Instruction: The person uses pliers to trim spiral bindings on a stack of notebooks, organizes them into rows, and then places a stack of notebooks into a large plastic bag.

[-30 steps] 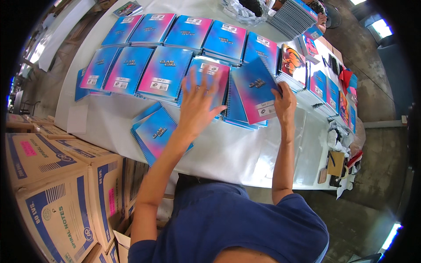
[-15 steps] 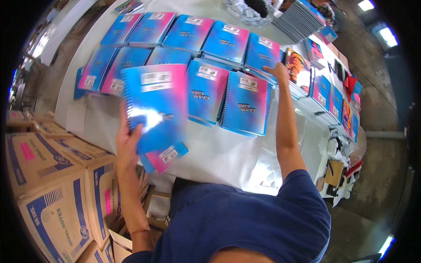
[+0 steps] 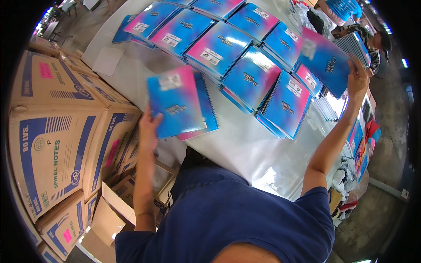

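A: Where is the left hand (image 3: 148, 127), and how does its grip stand?

B: It is by the table (image 3: 237, 140), along the near edge toward the left end. The grip is closed on the left side of 1 pink-and-blue notebook (image 3: 173, 98), thumb on the cover. A 2nd notebook (image 3: 208, 103) lies partly under it at that edge; whether the 2 touch cannot be told.

A: And the right hand (image 3: 358, 79)?

B: It is reached out toward the far edge, on the right. Its grip is pinched shut on the edge of another notebook (image 3: 326, 63), which is tilted and raised over the piles there. That notebook is a little blurred.

A: What stands between the hands?

B: 2 rows of notebook piles (image 3: 219, 48), slanting across the table, covers up. A white card (image 3: 108, 60) lies near the near left corner.

A: Anything around the table?

B: Cardboard boxes (image 3: 55, 149) are stacked beside its near edge, on the left. Past the far edge is a person in a blue shirt (image 3: 342, 8).
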A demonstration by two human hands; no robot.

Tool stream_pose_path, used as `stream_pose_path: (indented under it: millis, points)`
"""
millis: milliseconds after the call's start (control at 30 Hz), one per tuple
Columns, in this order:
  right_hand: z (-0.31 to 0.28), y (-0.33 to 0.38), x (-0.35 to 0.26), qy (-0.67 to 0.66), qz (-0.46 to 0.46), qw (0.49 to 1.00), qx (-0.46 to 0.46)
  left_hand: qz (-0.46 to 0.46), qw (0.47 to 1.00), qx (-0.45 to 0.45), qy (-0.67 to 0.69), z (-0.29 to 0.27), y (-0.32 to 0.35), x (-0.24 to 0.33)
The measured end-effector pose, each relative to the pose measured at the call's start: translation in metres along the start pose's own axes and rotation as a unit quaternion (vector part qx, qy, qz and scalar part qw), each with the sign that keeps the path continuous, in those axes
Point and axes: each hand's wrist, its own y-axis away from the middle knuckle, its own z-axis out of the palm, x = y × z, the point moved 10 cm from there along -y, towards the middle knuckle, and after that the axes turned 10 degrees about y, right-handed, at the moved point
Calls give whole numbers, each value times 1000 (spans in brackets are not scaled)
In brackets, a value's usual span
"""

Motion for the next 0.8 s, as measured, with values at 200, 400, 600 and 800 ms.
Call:
stream_pose_path:
  millis: [200,400,600,800]
  points:
    - [44,17,-286,-570,-318,687,-318,168,916,-7,-365,-18,-9,-60]
    - [161,98,-409,-411,-324,765,-376,82,939,-69,-327,10,-23,-41]
    - [266,39,-155,-127,-4,971,-203,232,811,-67,-532,91,-27,16]
    - [314,29,-105,-36,-174,905,-386,429,735,-230,-473,296,-144,88]
